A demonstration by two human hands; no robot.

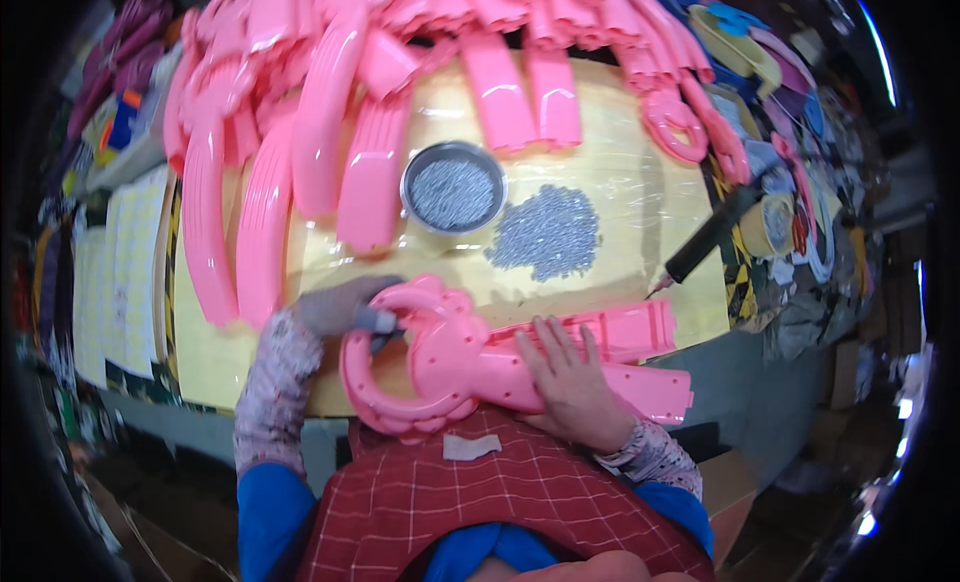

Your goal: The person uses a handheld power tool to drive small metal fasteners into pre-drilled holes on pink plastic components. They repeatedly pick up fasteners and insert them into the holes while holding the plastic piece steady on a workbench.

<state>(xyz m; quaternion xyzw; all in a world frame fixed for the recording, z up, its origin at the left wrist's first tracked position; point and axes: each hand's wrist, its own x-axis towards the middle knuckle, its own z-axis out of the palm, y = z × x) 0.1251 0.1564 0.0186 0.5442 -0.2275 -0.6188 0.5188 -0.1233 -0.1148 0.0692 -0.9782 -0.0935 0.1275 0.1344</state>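
A pink moulded plastic part [447, 357] with a ring at its left end and two long legs to the right lies at the table's near edge, against my apron. My left hand [350, 308] is wrapped round the upper left of the ring, with a grey covering on a finger. Across the legs lies my right hand [572, 382], fingers stretched out flat on the pink plastic. Just beyond the part are a loose pile of small silvery screws [548, 232] and a round metal bowl [409, 189] filled with more of them.
Many pink plastic pieces [318, 132] are heaped along the far side and left of the table. A black pen-shaped electric screwdriver [705, 240] slants down at the right, its tip near the legs. Mixed plastic parts crowd the right edge, by a small tub [768, 227].
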